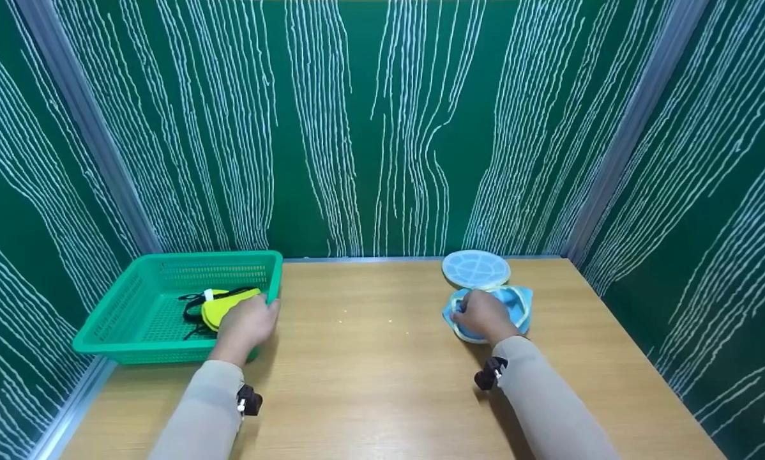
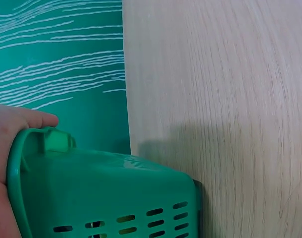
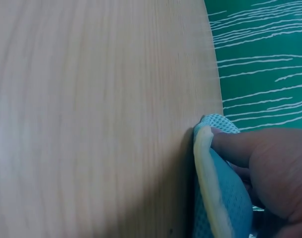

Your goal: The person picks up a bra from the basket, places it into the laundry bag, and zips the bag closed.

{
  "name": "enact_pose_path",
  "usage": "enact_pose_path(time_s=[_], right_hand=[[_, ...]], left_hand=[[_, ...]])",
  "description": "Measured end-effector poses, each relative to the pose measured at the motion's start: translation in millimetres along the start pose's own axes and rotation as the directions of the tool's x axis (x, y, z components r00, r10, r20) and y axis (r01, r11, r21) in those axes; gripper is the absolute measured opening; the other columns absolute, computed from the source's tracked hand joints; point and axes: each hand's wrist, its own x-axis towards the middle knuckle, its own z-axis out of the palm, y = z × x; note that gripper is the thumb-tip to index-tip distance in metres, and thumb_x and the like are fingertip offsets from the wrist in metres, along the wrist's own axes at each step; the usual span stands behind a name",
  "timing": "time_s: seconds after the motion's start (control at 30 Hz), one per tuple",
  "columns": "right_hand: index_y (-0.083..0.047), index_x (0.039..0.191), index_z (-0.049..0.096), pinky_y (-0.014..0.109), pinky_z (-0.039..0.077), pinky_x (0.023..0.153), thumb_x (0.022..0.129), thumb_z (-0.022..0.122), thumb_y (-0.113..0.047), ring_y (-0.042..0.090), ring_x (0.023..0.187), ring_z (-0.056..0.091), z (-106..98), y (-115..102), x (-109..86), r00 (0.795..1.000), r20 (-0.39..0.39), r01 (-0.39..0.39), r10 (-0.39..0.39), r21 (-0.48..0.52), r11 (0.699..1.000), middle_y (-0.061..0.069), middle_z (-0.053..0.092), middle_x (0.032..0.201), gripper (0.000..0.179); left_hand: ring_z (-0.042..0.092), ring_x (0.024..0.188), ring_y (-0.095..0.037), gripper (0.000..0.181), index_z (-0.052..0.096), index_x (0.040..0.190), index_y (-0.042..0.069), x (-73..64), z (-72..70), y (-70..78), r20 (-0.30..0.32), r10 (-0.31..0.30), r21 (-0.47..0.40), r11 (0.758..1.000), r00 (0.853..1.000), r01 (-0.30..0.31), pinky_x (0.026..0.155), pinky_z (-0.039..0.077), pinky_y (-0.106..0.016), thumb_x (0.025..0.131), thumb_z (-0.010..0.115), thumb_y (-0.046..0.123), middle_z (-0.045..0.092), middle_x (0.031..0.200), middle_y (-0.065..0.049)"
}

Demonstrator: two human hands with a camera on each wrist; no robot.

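Note:
My left hand [image 1: 249, 322] grips the right end of a green plastic basket [image 1: 165, 255], with the thumb over its rim in the left wrist view. Inside the basket lies a bright yellow item [image 1: 215, 312] with black cords and a small white tag. Over on the right, a light blue mesh laundry bag [image 1: 522, 305] with cream edging has its round lid [image 1: 476, 268] flipped back. My right hand [image 1: 488, 316] reaches into its mouth and pinches the mesh near the edging; the lower fingers are partly hidden in the right wrist view.
Both things stand on a wooden table [image 1: 357, 383]. Green panels [image 1: 318, 217] with white wavy lines rise behind the table and on both sides, joined by grey metal posts [image 1: 619, 153]. The basket sits close to the back left, the bag's lid close to the back edge.

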Motion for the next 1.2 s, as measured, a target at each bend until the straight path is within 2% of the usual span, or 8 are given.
enact_pose_path(time_s=[0.17,0.27,0.5,0.63,0.77,0.93,1.1,1.2], right_hand=[[-0.015,0.088,0.071,0.037,0.043,0.071,0.105,0.083,-0.038,0.020,0.076,0.054,3.6,-5.4,0.1,1.000,0.000,0.010,-0.010,-0.003,1.000,-0.002,0.050,0.077,0.031],[-0.014,0.090,0.072,0.038,0.044,0.072,0.106,0.082,-0.038,0.021,0.076,0.055,5.9,-12.2,-3.5,1.000,-0.010,0.013,-0.013,0.008,1.000,-0.001,0.051,0.078,0.031],[-0.009,0.112,0.079,0.040,0.056,0.083,0.104,0.085,-0.037,0.025,0.091,0.067,14.7,-28.7,-8.8,1.000,-0.008,0.003,-0.003,0.023,1.000,0.005,0.074,0.098,0.030],[-0.010,0.105,0.077,0.039,0.053,0.078,0.104,0.085,-0.038,0.023,0.085,0.062,22.0,-36.1,-8.1,1.000,-0.013,0.015,-0.016,-0.007,1.000,0.002,0.067,0.090,0.029],[-0.013,0.094,0.071,0.039,0.045,0.071,0.104,0.084,-0.039,0.021,0.077,0.055,28.3,-43.2,-9.0,0.999,-0.026,0.032,-0.033,-0.045,0.998,0.000,0.056,0.081,0.031],[-0.014,0.099,0.074,0.038,0.049,0.071,0.104,0.085,-0.037,0.023,0.081,0.062,32.5,-52.3,-14.8,0.999,-0.023,0.038,-0.039,-0.013,0.999,0.004,0.065,0.087,0.026],[-0.013,0.105,0.076,0.038,0.051,0.073,0.105,0.085,-0.037,0.024,0.083,0.065,34.7,-61.8,-19.2,0.999,0.002,0.038,-0.038,-0.002,0.999,0.005,0.068,0.091,0.025],[-0.013,0.109,0.077,0.038,0.053,0.077,0.105,0.085,-0.038,0.024,0.086,0.066,37.1,-67.2,-19.9,0.999,0.011,0.033,-0.033,-0.011,0.999,0.005,0.071,0.093,0.026]], left_hand=[[0.067,0.113,-0.040,0.063,0.055,0.161,-0.004,1.1,-1.1,0.9,0.016,-0.003,-0.008,1.000,1.000,0.004,0.108,0.056,-0.062,0.122,0.040,0.043,0.071,0.129,-0.023],[0.066,0.118,-0.042,0.066,0.050,0.165,-0.005,0.8,-2.7,2.5,0.025,-0.005,-0.015,1.000,1.000,0.006,0.112,0.054,-0.064,0.123,0.039,0.044,0.069,0.138,-0.025],[0.066,0.121,-0.042,0.065,0.053,0.163,-0.004,0.1,-2.1,4.2,0.015,0.004,-0.013,1.000,1.000,-0.004,0.118,0.052,-0.066,0.122,0.038,0.044,0.069,0.145,-0.026],[0.066,0.130,-0.047,0.066,0.049,0.166,-0.005,-0.5,-1.5,2.6,0.018,0.010,-0.007,1.000,1.000,-0.010,0.123,0.048,-0.069,0.123,0.038,0.043,0.062,0.159,-0.030],[0.066,0.135,-0.049,0.067,0.050,0.164,-0.007,-0.3,-1.5,-0.3,0.016,0.021,0.006,1.000,1.000,-0.021,0.121,0.050,-0.069,0.122,0.038,0.043,0.062,0.159,-0.031],[0.065,0.127,-0.044,0.069,0.047,0.166,-0.007,-0.3,-2.8,-0.9,0.036,0.009,-0.006,1.000,0.999,-0.008,0.122,0.048,-0.069,0.123,0.038,0.045,0.060,0.161,-0.031],[0.054,0.154,-0.053,0.071,0.042,0.169,-0.007,-0.6,-3.7,-0.2,0.050,0.004,0.000,1.000,0.999,-0.004,0.129,0.041,-0.071,0.123,0.036,0.045,0.048,0.173,-0.032],[0.047,0.160,-0.055,0.071,0.041,0.170,-0.007,-0.9,-3.5,-0.1,0.052,0.005,0.002,1.000,0.999,-0.005,0.131,0.039,-0.071,0.123,0.036,0.046,0.045,0.174,-0.032]])
